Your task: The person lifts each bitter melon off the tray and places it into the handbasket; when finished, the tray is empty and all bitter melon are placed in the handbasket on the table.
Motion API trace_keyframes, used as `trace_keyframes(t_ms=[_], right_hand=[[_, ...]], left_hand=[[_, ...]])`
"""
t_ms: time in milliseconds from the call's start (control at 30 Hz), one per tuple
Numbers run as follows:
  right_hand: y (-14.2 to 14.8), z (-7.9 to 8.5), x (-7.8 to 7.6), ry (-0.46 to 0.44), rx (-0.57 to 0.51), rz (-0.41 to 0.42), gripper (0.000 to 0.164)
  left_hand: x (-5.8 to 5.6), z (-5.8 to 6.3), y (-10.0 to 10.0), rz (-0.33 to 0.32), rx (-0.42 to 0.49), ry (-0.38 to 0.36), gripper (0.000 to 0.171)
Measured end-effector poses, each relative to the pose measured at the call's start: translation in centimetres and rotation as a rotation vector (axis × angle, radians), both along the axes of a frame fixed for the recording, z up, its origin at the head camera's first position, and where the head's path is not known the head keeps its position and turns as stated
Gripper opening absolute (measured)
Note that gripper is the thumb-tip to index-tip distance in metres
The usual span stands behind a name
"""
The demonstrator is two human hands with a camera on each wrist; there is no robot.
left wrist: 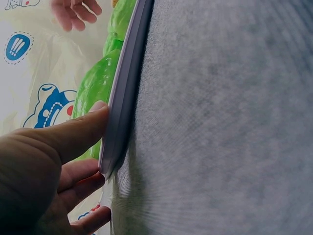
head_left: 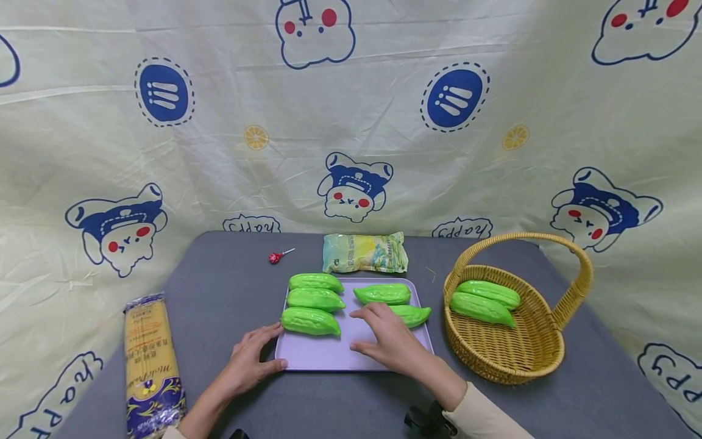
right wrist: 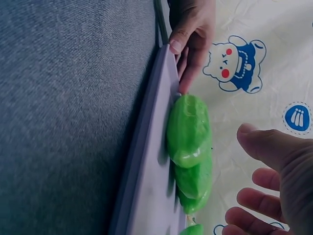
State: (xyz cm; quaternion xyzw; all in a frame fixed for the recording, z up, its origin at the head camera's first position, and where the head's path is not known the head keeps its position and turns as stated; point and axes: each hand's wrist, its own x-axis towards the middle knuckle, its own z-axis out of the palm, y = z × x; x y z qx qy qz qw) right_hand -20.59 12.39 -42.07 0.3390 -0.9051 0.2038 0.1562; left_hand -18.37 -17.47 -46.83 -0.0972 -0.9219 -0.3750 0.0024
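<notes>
On the light purple tray (head_left: 362, 360) lie three ridged green gourds (head_left: 311, 321) in a column at the left. Two more green gourds (head_left: 382, 294) are at the right, the nearer one partly covered by my right hand. My left hand (head_left: 253, 353) grips the tray's front left corner, thumb (left wrist: 80, 128) at the front rim and fingertips along the left side. Over the tray's right half, my right hand (head_left: 392, 341) hovers with fingers spread and nothing between thumb and fingers (right wrist: 261, 203).
A wicker basket (head_left: 507, 360) with a tall handle stands at the right, two green gourds (head_left: 482, 308) inside. Behind the tray lies a yellow-green packet (head_left: 364, 253). A red lollipop (head_left: 276, 257) is at the back left, a long yellow-blue package (head_left: 152, 366) at the far left.
</notes>
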Motion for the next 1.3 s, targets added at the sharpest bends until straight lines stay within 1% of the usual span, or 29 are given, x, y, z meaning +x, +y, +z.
trace_keyframes(t_ms=[167,433,633,833,933,1133,1300], right_hand=[[-1.1,-0.4,-0.5,-0.027,0.002,0.003,0.051],[-2.8,-0.9,-1.2,-0.097,-0.008,0.001,0.054],[-3.9,-1.3,-1.7,-0.104,-0.017,-0.005,0.054],[-5.0,-1.8,-2.4,-0.104,-0.015,-0.031,0.054],[-5.4,-2.1,-2.6,-0.094,0.000,-0.050,0.053],[-6.3,-2.4,-3.0,-0.077,0.038,-0.063,0.053],[-6.8,-2.5,-3.3,-0.092,0.060,-0.084,0.054]], left_hand=[[0.0,0.0,0.0,0.003,0.002,-0.004,0.065],[0.0,-0.1,0.1,0.003,-0.004,0.025,0.064],[0.0,-0.1,0.1,0.003,0.003,0.000,0.064],[0.1,-0.1,0.1,0.005,0.002,0.018,0.063],[0.1,0.0,0.1,0.004,-0.001,0.023,0.063],[0.0,0.0,0.1,0.003,-0.004,-0.015,0.064],[0.0,0.1,0.1,0.003,-0.011,-0.019,0.064]])
